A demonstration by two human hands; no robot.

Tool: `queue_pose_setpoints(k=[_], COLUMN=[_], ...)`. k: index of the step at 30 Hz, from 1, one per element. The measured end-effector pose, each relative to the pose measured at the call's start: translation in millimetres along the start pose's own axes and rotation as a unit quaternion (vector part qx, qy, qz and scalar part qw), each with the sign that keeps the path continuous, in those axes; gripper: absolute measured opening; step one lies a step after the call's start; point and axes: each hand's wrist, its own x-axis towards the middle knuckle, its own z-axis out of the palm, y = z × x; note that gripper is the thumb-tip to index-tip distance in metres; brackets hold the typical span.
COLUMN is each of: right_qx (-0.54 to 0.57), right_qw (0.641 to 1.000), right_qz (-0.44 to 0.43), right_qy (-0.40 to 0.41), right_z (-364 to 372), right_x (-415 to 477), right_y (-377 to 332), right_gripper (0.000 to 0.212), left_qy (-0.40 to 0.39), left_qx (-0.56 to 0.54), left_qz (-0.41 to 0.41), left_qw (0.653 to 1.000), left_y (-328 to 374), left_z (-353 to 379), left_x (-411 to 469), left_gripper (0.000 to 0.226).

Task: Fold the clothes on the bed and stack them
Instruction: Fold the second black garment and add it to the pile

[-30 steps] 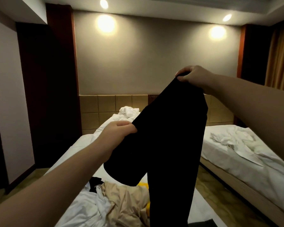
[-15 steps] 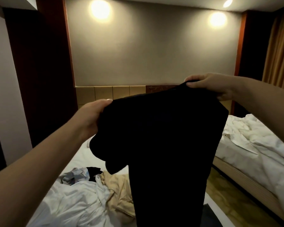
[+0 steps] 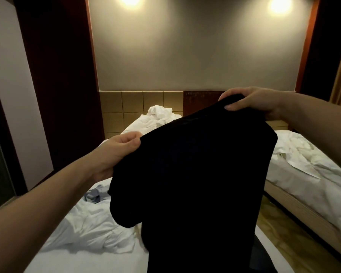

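Black garment [image 3: 195, 184], plain, hangs mid-frame over the bed [image 3: 77, 259]. Left hand [image 3: 120, 152] pinches its left top edge, centre-left; right hand [image 3: 250, 103], higher at upper right, grips the other top corner.

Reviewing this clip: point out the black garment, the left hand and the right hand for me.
black garment [image 3: 195, 174]: head view, middle of the hanging cloth.
left hand [image 3: 118, 152]: head view, back of the hand, gripping the garment's left edge.
right hand [image 3: 252, 102]: head view, knuckles, gripping the garment's top right corner.
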Motion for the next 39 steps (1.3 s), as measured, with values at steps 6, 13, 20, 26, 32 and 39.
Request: queue_pose_setpoints(k=[6,13,20,26,32,39], right_qx=[0.003,-0.002,-0.029,-0.030,-0.012,-0.028], right_qw=[1.000,0.999,0.998,0.998,0.995,0.993], right_qz=[-0.016,-0.029,-0.017,0.009,0.022,0.058], right_qy=[0.016,0.046,0.048,0.059,0.092,0.096], right_z=[8,17,26,22,7,-8], right_x=[4,4,5,1,-5,-10], right_y=[-2,-6,-7,3,12,32], right_gripper=[0.022,0.023,0.022,0.020,0.016,0.017], left_qy=[-0.074,-0.070,-0.001,0.012,0.083,0.205], left_qx=[0.050,0.015,-0.010,-0.026,-0.123,0.067], left_qz=[-0.073,-0.055,-0.031,-0.041,-0.070,0.015], left_qw=[0.993,0.996,0.999,0.999,0.986,0.976], left_y=[-14,-76,-138,-159,-173,-125], left_z=[-6,12,70,89,71,7], left_x=[-1,11,36,47,40,27], left_gripper=[0.063,0.032,0.013,0.015,0.016,0.031])
